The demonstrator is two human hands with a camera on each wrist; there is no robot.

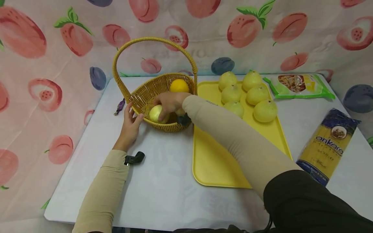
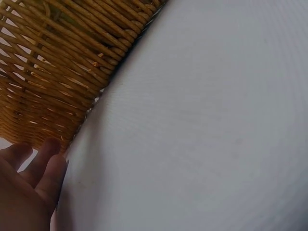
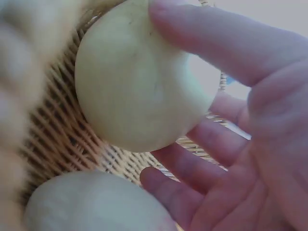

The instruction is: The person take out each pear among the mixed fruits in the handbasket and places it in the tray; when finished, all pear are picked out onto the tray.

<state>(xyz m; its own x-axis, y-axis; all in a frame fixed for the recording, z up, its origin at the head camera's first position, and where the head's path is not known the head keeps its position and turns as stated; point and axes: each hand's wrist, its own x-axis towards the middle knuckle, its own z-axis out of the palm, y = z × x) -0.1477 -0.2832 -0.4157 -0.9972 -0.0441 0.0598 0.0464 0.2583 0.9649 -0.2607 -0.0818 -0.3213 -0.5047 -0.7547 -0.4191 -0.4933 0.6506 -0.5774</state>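
My right hand [image 1: 172, 102] reaches down into a yellow wicker basket [image 1: 148, 89] and grips a round pale yellow-green fruit [image 1: 156, 114]. In the right wrist view the thumb lies over this fruit [image 3: 144, 82], with the other fingers curled along its side and underneath. A second pale fruit [image 3: 96, 204] sits beside it, mostly covered by my wrist in the head view. Behind them in the basket lies an orange [image 1: 179, 86]. My left hand [image 1: 130, 127] rests against the basket's left side near the handle's foot, fingers extended along the outside and thumb by the rim.
Right of the basket a yellow tray [image 1: 215, 171] carries several pale yellow-green fruits [image 1: 265, 111]. A green snack packet [image 1: 300, 86] and a pasta packet [image 1: 329, 145] lie farther right. A purple wrapped candy [image 1: 119, 107] lies left of the basket. The tall handle [image 1: 154, 38] arches above.
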